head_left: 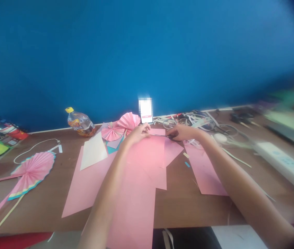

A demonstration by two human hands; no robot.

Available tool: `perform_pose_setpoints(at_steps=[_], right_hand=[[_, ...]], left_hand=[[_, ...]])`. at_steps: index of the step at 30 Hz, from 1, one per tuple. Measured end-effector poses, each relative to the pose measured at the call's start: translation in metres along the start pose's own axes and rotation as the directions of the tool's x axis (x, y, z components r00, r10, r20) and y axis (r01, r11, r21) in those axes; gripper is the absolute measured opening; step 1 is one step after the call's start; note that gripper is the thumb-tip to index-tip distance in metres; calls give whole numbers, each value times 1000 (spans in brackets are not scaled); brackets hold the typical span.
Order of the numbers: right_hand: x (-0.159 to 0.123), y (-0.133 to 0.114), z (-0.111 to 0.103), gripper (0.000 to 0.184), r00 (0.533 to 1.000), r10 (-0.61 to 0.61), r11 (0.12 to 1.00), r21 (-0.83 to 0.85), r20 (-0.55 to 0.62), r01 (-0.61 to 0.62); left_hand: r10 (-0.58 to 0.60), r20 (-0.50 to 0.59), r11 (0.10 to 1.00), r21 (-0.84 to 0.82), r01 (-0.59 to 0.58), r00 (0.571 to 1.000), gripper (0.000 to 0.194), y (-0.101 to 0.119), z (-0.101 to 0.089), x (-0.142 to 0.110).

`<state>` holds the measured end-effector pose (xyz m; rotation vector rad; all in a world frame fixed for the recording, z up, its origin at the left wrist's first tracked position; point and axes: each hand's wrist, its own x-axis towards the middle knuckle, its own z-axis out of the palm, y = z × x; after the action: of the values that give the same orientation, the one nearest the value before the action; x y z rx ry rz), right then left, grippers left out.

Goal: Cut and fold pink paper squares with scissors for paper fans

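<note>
My right hand [179,132] is closed around scissors [159,135], with thin blades pointing left across the upper part of a pink paper sheet [147,152]. At the blade tips, my left hand [139,133] pinches the edge of that sheet, fingers bent. More pink paper [133,207] lies under both forearms and hangs over the table's front edge. Just beyond my left hand stand two pleated pink paper fans [128,122]. A cream paper piece [94,152] lies to their left. The exact grip of the fingers is small and partly blurred.
A tilted drink bottle [81,122] and a lit phone [145,110] rest by the blue wall. A pink fan [34,169] with sticks lies left. Paper strips [193,119] heap behind my right hand. A white power strip [284,162] sits on the right.
</note>
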<state>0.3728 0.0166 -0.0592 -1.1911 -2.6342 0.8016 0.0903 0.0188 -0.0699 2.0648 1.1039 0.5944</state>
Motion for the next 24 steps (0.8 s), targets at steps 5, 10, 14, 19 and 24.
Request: perform_pose_setpoints(at_steps=[5, 10, 14, 19, 24], right_hand=[[1, 3, 1, 42, 1000, -20, 1000, -11, 3, 20], [1, 1, 0, 42, 1000, 3, 1000, -8, -8, -4], [-1, 1, 0, 41, 1000, -13, 1000, -22, -24, 12], [0, 2, 1, 42, 1000, 0, 1000, -17, -5, 0], [1, 0, 0, 42, 1000, 26, 999, 21, 11, -26]], left_hand=[[9, -4, 1000, -5, -9, 1000, 23, -1, 0, 0], [-15, -3, 1000, 17, 15, 1000, 27, -3, -1, 1], [8, -9, 998, 59, -8, 1000, 25, -3, -3, 1], [-25, 2, 992, 123, 25, 1000, 30, -2, -3, -1], [-43, 34, 997, 66, 41, 998, 26, -5, -2, -1]])
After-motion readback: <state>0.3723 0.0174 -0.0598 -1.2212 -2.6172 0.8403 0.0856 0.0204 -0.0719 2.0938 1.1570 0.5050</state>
